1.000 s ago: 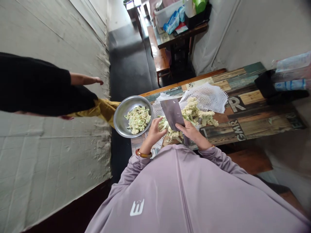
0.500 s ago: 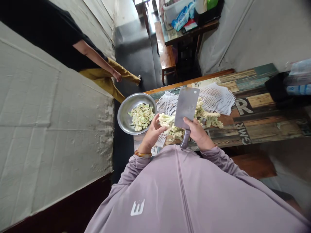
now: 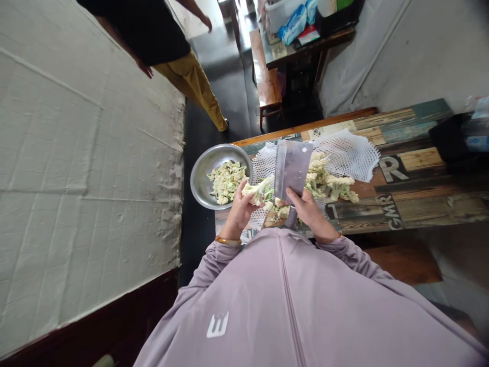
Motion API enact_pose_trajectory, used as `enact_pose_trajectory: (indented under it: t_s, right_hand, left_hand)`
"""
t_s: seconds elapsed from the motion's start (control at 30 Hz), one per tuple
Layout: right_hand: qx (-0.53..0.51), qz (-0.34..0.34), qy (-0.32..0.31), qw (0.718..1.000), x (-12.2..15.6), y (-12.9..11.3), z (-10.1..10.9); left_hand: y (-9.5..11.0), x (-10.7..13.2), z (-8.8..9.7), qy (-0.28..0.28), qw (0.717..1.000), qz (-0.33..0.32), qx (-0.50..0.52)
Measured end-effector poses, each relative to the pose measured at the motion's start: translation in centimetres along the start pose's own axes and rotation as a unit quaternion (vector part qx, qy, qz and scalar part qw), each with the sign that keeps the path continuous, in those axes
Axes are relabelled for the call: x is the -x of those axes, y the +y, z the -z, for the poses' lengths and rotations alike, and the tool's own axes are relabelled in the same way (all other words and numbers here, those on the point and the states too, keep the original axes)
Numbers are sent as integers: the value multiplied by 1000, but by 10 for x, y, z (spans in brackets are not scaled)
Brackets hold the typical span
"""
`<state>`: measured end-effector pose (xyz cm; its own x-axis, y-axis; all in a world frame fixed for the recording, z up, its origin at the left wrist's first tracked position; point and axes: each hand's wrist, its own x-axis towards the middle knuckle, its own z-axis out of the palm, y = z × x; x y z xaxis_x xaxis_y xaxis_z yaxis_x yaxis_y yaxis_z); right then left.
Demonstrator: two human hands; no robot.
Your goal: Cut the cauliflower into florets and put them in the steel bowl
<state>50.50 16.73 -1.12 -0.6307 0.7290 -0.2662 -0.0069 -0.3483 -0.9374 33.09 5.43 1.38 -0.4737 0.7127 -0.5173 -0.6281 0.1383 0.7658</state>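
Observation:
Between the fingers of my left hand (image 3: 240, 212) is a cauliflower floret (image 3: 258, 190), its pale stem pointing right. My right hand (image 3: 310, 211) grips a cleaver (image 3: 292, 168) near where the blade meets the handle, with the broad blade standing up beside the floret. Left of my left hand, a steel bowl (image 3: 199, 189) holds a heap of small cut cauliflower pieces (image 3: 226, 179). More cauliflower (image 3: 340, 188) lies on the table behind and right of the blade, partly hidden by it. White foam netting (image 3: 346, 152) is spread under and beyond these pieces.
The wood-patterned table (image 3: 414, 173) runs off to the right, with a dark item (image 3: 451, 140) at its far end. A wall (image 3: 126, 168) stands close on the left. Beyond the table are a bench (image 3: 270, 87), a second table (image 3: 280, 53) and a walking person (image 3: 191, 76).
My left hand has turned the floret so its stem tilts upward, a little apart from the cleaver. The blade has tilted slightly. The person in the background has walked farther along the floor.

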Motion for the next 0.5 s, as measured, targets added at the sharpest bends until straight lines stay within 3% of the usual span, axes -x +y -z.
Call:
enact_pose_trajectory:
  t_s: [0.1,0.27,0.5]
  right_hand:
    - [143,79,-3,987,0,11,0]
    - [315,258,-85,909,5,26,-12]
    - [420,296,-67,855,7,43,-22]
  left_hand:
    - [0,-3,5,26,999,13,36]
    - [-7,-6,3,45,997,33,55]
    - [-19,-9,-1,23,997,60,40]
